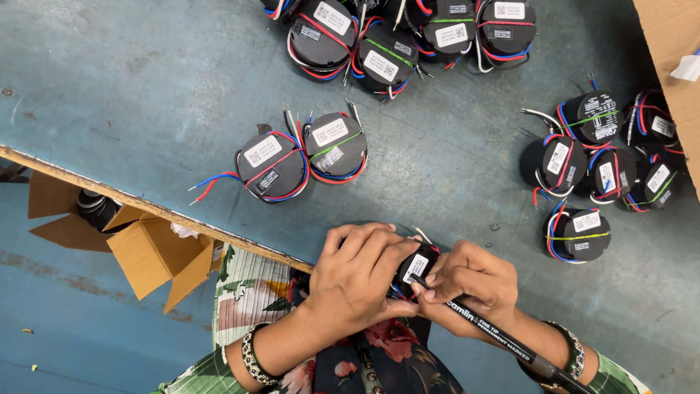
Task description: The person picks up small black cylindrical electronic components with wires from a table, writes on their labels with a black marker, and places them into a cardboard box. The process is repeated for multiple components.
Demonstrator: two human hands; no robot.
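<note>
Over tabletop edge: left hand wrapped around black round unit. Right hand grip pinching black marker, tip on unit's white label

I look down on a worn blue-grey table, its surface scuffed and mottled, with a wooden strip along its near edge. Below the edge I see a blue floor and an open cardboard box. Another cardboard sheet lies at the top right. Light is even and soft.
</note>
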